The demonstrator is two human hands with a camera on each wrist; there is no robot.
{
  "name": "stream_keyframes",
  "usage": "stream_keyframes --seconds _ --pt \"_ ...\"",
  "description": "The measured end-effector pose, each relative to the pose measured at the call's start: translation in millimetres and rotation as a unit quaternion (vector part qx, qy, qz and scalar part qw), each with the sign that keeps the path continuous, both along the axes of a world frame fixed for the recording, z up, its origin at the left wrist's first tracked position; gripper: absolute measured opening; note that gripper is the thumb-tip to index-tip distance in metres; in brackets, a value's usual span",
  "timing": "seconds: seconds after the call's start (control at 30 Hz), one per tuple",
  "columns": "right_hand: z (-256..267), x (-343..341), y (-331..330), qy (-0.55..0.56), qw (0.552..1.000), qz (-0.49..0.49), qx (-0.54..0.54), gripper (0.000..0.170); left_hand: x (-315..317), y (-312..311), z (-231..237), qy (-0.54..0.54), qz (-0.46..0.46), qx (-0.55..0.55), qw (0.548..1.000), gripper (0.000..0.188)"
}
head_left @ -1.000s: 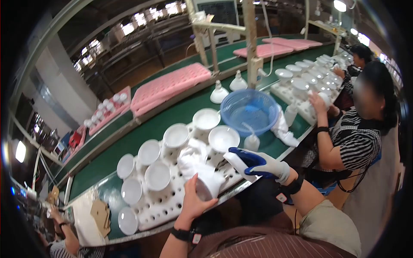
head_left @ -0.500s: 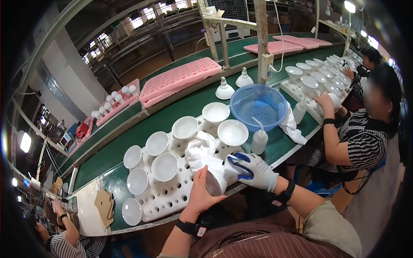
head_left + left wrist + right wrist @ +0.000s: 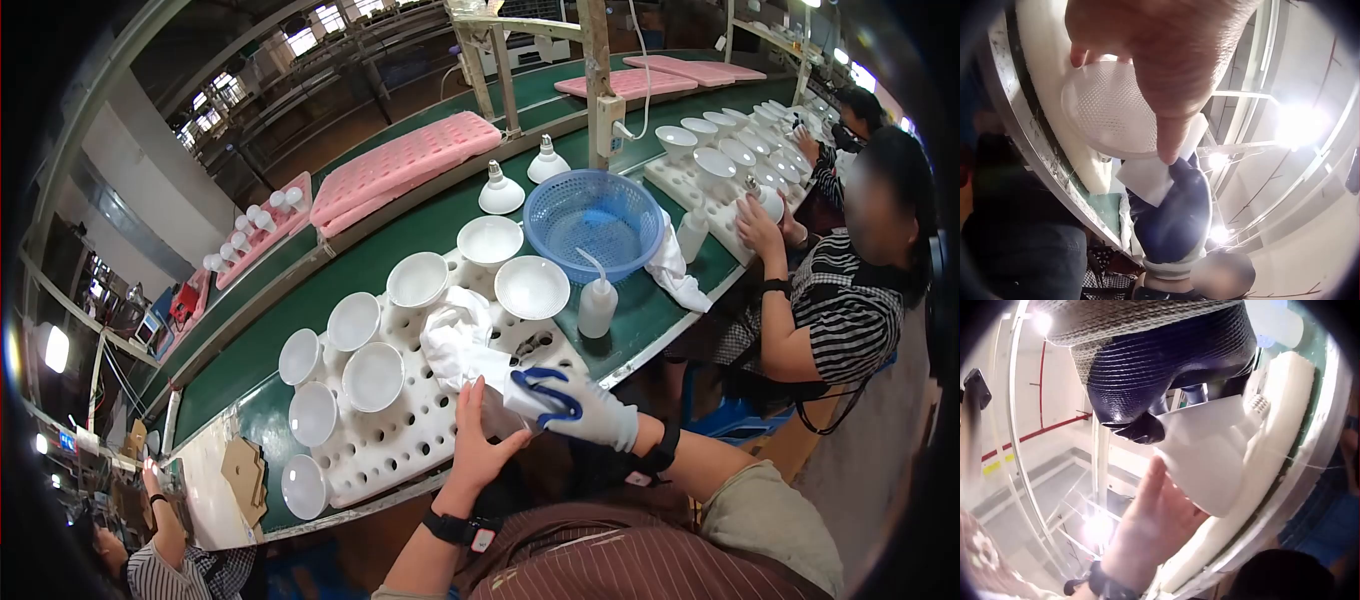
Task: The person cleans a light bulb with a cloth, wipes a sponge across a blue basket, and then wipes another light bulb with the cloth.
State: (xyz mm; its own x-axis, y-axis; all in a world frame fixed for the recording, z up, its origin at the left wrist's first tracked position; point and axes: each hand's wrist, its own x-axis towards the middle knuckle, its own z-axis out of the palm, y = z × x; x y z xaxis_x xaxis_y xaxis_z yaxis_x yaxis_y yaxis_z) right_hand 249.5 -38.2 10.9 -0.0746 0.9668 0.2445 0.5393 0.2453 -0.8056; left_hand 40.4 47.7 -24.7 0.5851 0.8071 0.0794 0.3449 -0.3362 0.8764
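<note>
My bare left hand [image 3: 480,440] grips the wide rim of a lamp; in the left wrist view its round textured face [image 3: 1110,112] lies under the left hand [image 3: 1166,56]. My right hand [image 3: 590,410], in a white and blue glove, pinches a white cloth or paper piece [image 3: 1147,180] against the lamp's side. In the right wrist view the gloved hand [image 3: 1166,362] is above the white lamp body [image 3: 1204,456], whose screw base [image 3: 1259,405] points up and right, while the bare fingers hold its rim. A crumpled white cloth [image 3: 458,335] lies on the perforated tray.
White lamps [image 3: 373,377] stand face up in the perforated white tray [image 3: 400,450]. Behind are a blue basket [image 3: 590,225], a squeeze bottle [image 3: 597,308] and two lamps [image 3: 501,193] with bases up. Pink trays [image 3: 400,170] lie farther back. A person [image 3: 850,300] sits at the right.
The gloved hand has come in from the right, first onto the lamp's side, then slightly left along it with the white piece. The left hand keeps hold of the lamp. The head view has shifted.
</note>
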Motion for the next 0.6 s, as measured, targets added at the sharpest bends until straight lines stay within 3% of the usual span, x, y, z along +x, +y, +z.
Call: stream_keyframes --seconds 0.03,0.1,0.17,0.2,0.27,0.33,0.4,0.5,0.57,0.6 --pt "-10 -7 0 0.02 1.0 0.0 0.02 0.067 0 -1 1 0.001 0.001 0.0 1.0 0.113" --pt "-8 2 3 -0.137 0.989 -0.013 0.05 0.066 1 -3 8 0.014 -0.003 -0.009 1.0 0.115" --pt "-17 12 7 -0.193 0.979 -0.049 0.032 0.063 2 -8 15 0.037 -0.003 0.011 0.999 0.115" --pt "-6 15 6 -0.261 0.961 -0.084 -0.042 0.061 3 -10 23 0.038 -0.014 0.029 0.999 0.114" --pt "-2 22 5 -0.246 0.965 -0.092 -0.011 0.061 6 -4 28 0.035 -0.025 0.049 0.998 0.112" --pt "1 19 1 -0.21 0.973 -0.096 -0.01 0.062 -2 3 28 0.118 -0.12 0.291 0.942 0.111" --pt "-1 7 0 -0.064 0.996 -0.049 0.041 0.064 -5 6 28 0.121 -0.123 0.291 0.941 0.11" --pt "-20 -3 1 -0.123 0.99 -0.028 0.059 0.068 0 7 27 0.076 -0.117 0.252 0.958 0.109" --pt "-16 5 5 -0.228 0.971 -0.057 0.053 0.068 3 8 9 0.034 -0.01 0.112 0.993 0.109" --pt "-10 8 2 -0.293 0.951 -0.095 -0.024 0.068 5 9 13 0.038 -0.009 0.063 0.997 0.11"
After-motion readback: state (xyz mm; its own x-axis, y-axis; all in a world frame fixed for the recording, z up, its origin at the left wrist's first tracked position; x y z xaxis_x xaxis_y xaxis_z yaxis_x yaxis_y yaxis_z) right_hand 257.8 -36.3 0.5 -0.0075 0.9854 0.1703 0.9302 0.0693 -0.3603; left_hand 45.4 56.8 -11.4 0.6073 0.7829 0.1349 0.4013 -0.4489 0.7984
